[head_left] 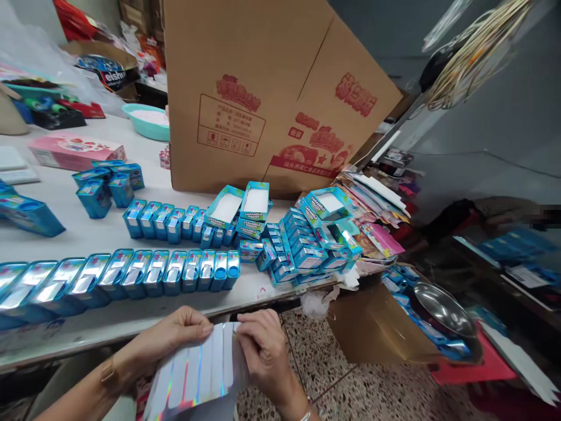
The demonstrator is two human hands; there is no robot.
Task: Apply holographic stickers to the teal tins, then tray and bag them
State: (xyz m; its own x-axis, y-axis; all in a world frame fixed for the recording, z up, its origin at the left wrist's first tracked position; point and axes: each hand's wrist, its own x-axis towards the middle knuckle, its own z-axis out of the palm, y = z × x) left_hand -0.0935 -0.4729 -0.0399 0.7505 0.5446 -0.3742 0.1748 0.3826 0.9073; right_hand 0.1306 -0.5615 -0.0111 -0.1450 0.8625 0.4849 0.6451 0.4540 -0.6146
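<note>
In front of the table edge, a sheet of shiny silvery stickers (199,365) in strips catches rainbow reflections. My left hand (186,327) is closed on its upper left edge, thumb on top. At the upper right corner, my right hand (265,342) pinches the same sheet between thumb and fingers. Just beyond my hands, a long row of small blue boxes (155,272) stands on the table, several with a shiny strip over the top. Behind it is a shorter row of similar blue boxes (162,219).
A large brown carton (263,70) stands at the back of the white table (153,186). Blue display trays (256,202) and stacked boxes are at the right. Below right, an open carton (377,327) holds blue packs and a metal bowl (445,307). A pink box (74,151) lies left.
</note>
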